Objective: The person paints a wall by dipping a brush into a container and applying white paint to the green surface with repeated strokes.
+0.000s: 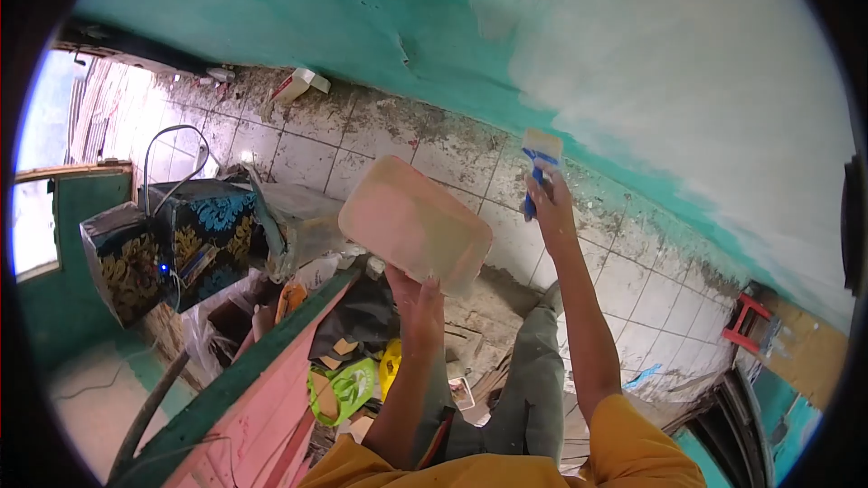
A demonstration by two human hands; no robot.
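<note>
My left hand (419,296) grips the near edge of a shallow pinkish plastic tray (384,203), thumb at the rim, fingers partly hidden beneath. Pale, milky paint covers part of the tray's inside. To the right, my right hand (553,203) is wrapped around the blue handle of a wide paintbrush (542,142). The brush's whitish bristles point up towards the foot of the wall, and tray and brush are apart. Ahead stands a green wall (344,27), its right part coated in white (678,63) with a ragged edge.
Dirty white floor tiles (303,158) run along the wall. At left sits a dark floral-patterned box (212,226). A pink-and-green wooden panel (271,389) rises near my left side, beside a green bag (348,390) and clutter. A red plastic item (747,318) lies at right.
</note>
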